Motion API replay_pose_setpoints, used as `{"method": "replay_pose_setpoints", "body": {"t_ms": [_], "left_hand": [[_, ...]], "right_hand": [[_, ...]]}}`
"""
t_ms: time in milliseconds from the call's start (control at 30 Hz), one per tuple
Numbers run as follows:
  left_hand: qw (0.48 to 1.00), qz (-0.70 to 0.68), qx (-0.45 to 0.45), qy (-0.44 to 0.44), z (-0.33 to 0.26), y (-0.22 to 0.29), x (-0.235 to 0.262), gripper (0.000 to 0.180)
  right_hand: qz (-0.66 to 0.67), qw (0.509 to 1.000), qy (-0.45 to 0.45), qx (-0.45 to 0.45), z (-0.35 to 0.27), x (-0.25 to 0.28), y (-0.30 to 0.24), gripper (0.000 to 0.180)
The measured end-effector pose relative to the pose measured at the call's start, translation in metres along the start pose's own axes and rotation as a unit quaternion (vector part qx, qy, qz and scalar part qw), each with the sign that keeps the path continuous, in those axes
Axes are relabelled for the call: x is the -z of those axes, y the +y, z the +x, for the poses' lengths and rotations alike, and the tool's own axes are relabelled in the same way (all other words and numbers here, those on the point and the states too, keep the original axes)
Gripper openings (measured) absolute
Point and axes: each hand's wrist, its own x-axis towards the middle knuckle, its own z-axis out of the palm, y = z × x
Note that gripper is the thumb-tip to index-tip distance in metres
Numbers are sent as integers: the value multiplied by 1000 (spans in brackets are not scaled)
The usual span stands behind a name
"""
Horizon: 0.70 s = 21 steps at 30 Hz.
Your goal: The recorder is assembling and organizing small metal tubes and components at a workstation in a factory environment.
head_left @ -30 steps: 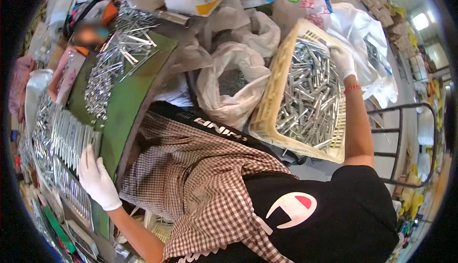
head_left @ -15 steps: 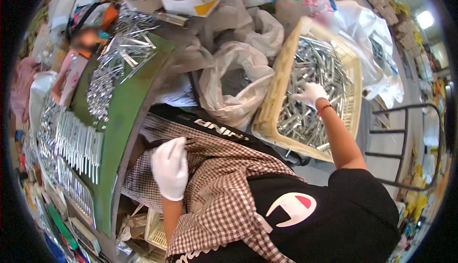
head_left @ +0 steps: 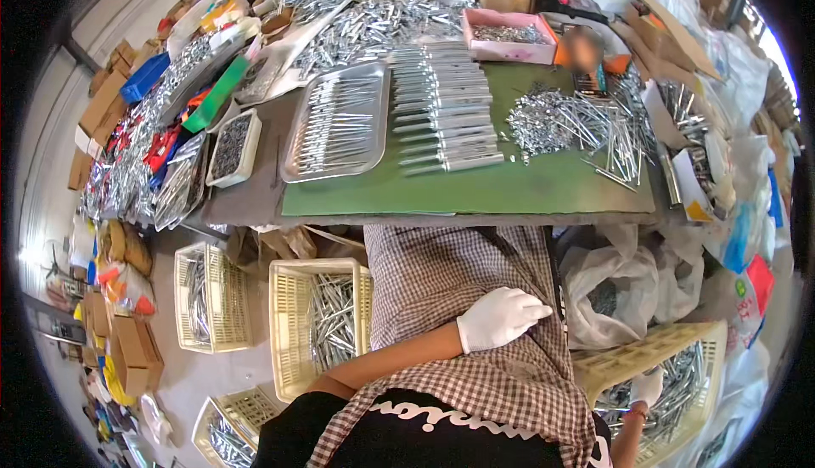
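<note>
My right hand [head_left: 648, 387], in a white glove, reaches down into a cream plastic basket [head_left: 713, 358] at the lower right, among loose silver metal tubes [head_left: 679, 383]. Its fingers are small and partly hidden there, so their grip does not show. My left hand [head_left: 501, 320], also gloved in white, rests over the checked apron [head_left: 424, 290] on my lap. Its fingers are drawn together and point right, with nothing visible in them. On the green bench mat [head_left: 365, 196] ahead lies a neat row of silver rods in sleeves [head_left: 446, 111]. A heap of small nuts [head_left: 539, 124] lies right of them.
Left of the row sits a metal tray [head_left: 378, 145] of thin bolts. A pink box [head_left: 509, 39] and loose long bolts [head_left: 615, 141] are on the bench. Cream baskets [head_left: 284, 298] of metal parts stand on the floor at left. A white sack [head_left: 586, 290] stands by the right basket.
My view has swung from the right-hand basket toward the bench. My right hand remains in the basket, now lower among the tubes. The left hand has lowered onto the apron.
</note>
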Motion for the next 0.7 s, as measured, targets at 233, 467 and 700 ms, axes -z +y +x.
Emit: {"method": "replay_pose_setpoints", "body": {"t_ms": [233,467,700], "left_hand": [[1000,5,12,9,-3,-6,0,27],[1000,-18,15,-18,-2,0,4,31],[999,11,34,-3,-5,-4,7,27]], "right_hand": [[219,974,50,-41,17,-36,22,43],[310,950,14,-18,46,-61,45,42],[366,914,173,-24,53,-20,55,16]]}}
